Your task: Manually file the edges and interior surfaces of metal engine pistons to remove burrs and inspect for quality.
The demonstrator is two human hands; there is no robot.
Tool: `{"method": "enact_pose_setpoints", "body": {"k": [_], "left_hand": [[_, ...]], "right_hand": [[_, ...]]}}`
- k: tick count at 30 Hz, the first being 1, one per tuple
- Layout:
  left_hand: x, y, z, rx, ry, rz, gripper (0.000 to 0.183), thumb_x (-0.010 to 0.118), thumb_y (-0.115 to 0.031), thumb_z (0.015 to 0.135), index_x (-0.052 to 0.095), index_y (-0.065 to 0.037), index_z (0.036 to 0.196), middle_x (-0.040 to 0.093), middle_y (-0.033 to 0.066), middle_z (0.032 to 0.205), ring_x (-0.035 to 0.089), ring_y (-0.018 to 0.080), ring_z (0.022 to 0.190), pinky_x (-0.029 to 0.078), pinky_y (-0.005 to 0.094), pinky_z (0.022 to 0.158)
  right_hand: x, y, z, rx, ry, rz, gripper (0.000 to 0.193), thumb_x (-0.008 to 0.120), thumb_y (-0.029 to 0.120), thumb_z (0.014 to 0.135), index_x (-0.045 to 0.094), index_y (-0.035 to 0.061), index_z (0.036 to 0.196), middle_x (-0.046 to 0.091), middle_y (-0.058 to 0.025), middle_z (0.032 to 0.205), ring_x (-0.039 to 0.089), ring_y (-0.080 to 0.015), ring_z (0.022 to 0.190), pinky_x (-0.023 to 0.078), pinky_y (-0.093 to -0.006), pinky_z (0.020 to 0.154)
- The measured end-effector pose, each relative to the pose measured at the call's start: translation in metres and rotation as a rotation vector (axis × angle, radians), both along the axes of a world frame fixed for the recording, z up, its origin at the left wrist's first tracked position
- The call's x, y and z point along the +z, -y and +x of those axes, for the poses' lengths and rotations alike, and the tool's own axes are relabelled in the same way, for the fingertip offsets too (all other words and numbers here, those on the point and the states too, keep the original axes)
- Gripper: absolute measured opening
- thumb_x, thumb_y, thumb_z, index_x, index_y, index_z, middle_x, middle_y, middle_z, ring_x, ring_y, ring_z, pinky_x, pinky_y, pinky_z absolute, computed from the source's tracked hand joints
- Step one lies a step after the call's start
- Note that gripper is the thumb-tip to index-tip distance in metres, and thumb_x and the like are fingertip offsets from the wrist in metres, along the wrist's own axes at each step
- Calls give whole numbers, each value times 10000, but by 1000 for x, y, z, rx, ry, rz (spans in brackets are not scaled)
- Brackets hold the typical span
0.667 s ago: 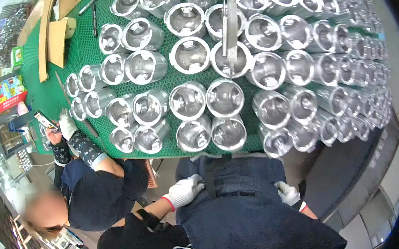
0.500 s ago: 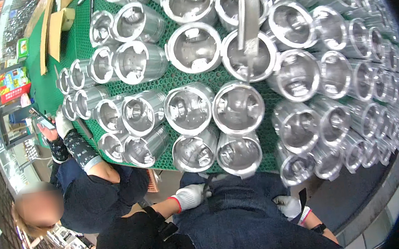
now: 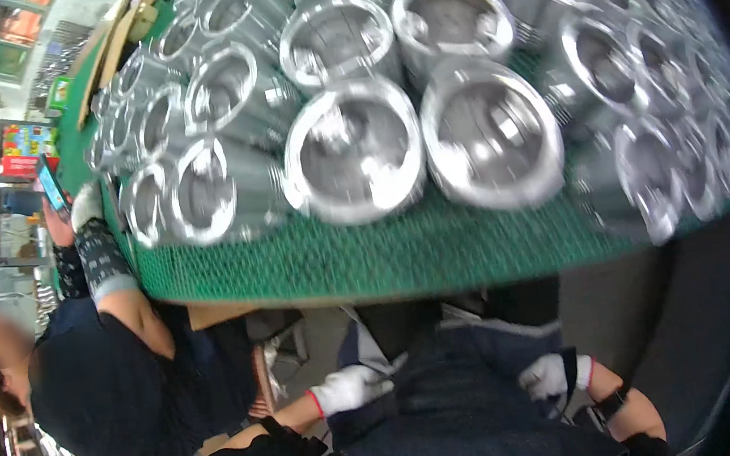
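My left hand [image 3: 353, 388], in a white knit glove with a red cuff, is closed at the left edge of a dark blue apron [image 3: 455, 389] over my lap. On the apron's other side my right hand [image 3: 545, 378], gloved the same way, has its fingers curled in against the cloth, and a dark strap [image 3: 570, 371] runs by it. Part of the right fingers is hidden. Both hands are below the table edge, apart from the silvery metal pistons [image 3: 355, 153]. Those stand in rows on a green perforated mat [image 3: 369, 259], hollow ends up.
At the left sits another person [image 3: 121, 382] in dark clothes, one hand holding a phone [image 3: 50, 183]. Cardboard strips [image 3: 107, 55] lie at the table's far left. More pistons [image 3: 646, 164] crowd the right side. A stool [image 3: 283, 341] shows beneath the table.
The view has shifted, bringing the front pistons closer. A metal bar above the pistons has gone out of view. Both my hands stay at the apron, now lower in the picture.
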State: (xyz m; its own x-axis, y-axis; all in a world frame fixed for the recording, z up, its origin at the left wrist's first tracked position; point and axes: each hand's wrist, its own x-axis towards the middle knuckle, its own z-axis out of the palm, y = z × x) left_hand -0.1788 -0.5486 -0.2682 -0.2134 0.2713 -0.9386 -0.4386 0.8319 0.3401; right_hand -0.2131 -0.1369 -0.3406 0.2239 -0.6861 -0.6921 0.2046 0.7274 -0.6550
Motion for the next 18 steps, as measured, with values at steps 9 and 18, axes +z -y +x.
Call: {"method": "enact_pose_setpoints", "body": {"k": [9,18], "left_hand": [[70,25,37,-37,-1016,97,305,657,-254,845,656,-84,1097,680,147,1011,653,316,964,515,394,848],[283,35,116,-134,-2099,606,299,543,-355,873,533,-70,784,579,97,794,484,231,605,368,353,549]], "right_hand": [[65,8,72,-666,-479,7,393,620,246,873,639,-14,1168,691,-120,1088,641,-195,998,482,-295,906],[6,-36,147,-1098,-713,554,420,518,313,939,579,18,1232,657,-170,1075,642,-216,953,505,-347,848]]}}
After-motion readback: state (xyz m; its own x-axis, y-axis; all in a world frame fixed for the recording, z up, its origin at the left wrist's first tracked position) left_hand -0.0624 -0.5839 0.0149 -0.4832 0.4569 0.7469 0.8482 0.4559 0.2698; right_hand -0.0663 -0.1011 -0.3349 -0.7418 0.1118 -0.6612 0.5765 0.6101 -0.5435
